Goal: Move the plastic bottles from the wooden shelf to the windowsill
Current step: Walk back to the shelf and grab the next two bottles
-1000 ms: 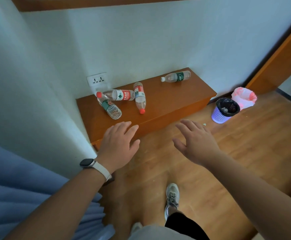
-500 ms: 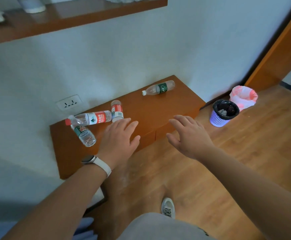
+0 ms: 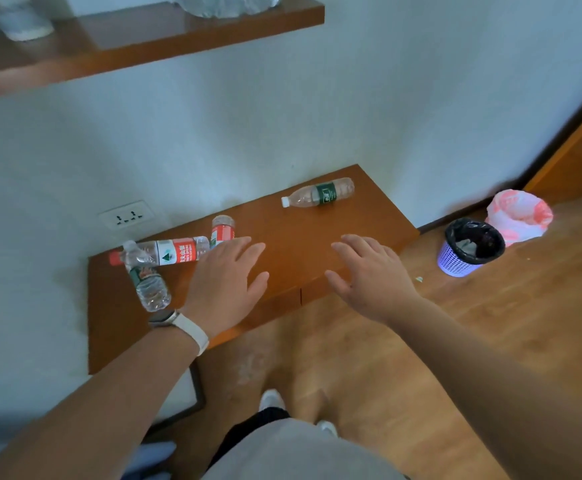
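Several plastic bottles lie on their sides on a low wooden shelf (image 3: pixel 303 237) against the white wall. A red-labelled bottle (image 3: pixel 165 252) lies across a green-labelled one (image 3: pixel 145 280) at the left. A second red-labelled bottle (image 3: pixel 222 231) is partly hidden behind my left hand (image 3: pixel 225 287). A green-labelled bottle (image 3: pixel 320 195) lies alone at the back right. My left hand, with a watch on the wrist, hovers open over the shelf beside the left bottles. My right hand (image 3: pixel 369 275) is open over the shelf's front edge, holding nothing.
A purple bin with a black liner (image 3: pixel 469 249) and a bin with a pink-white bag (image 3: pixel 519 214) stand on the wooden floor to the right. A wall socket (image 3: pixel 126 214) sits above the shelf. A higher wooden shelf (image 3: pixel 144 39) runs overhead. A door frame (image 3: pixel 573 140) is at right.
The view has shifted closer to the shelf and both open hands have moved forward over it. The left hand now covers part of one red-labelled bottle. No bottle has moved.
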{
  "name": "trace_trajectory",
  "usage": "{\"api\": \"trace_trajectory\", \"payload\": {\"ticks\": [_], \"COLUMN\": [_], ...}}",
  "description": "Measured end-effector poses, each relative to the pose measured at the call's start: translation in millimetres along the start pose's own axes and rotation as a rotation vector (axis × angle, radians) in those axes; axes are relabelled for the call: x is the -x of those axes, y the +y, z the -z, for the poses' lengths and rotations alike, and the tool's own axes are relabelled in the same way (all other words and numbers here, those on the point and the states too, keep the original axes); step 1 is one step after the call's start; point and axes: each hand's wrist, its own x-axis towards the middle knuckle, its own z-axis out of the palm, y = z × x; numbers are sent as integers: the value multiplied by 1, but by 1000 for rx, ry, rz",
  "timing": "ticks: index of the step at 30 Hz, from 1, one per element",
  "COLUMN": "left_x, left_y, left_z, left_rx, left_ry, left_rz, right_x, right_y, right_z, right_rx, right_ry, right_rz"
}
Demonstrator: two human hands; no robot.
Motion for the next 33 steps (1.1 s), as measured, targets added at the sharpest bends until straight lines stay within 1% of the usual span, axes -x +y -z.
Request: {"api": "trace_trajectory", "payload": {"ticks": [5,11,19,25,29,33], "left_x": [-25,-65,-119,-129,-132,-132], "left_y": [-18,-45,-85,-105,-113,-114], "left_z": [-23,-50,-90,-115,-128,-141], "left_rx": [-25,20,83,147,158,150], "left_ry": [15,-30,-98,-135,-111,-123], "left_rz": [-10,71,190,282,327,461], "right_x": [-31,-91,-180,-217,-241,-260], "right_y": [8,20,19,22,36,57], "right_z": [-11,-19,-49,-70,-77,-87], "right_rx": [9,58,135,146,155,160], "right_ry": [-19,-97,-191,-217,-234,-245], "right_rz": [0,2,130,154,142,124]}}
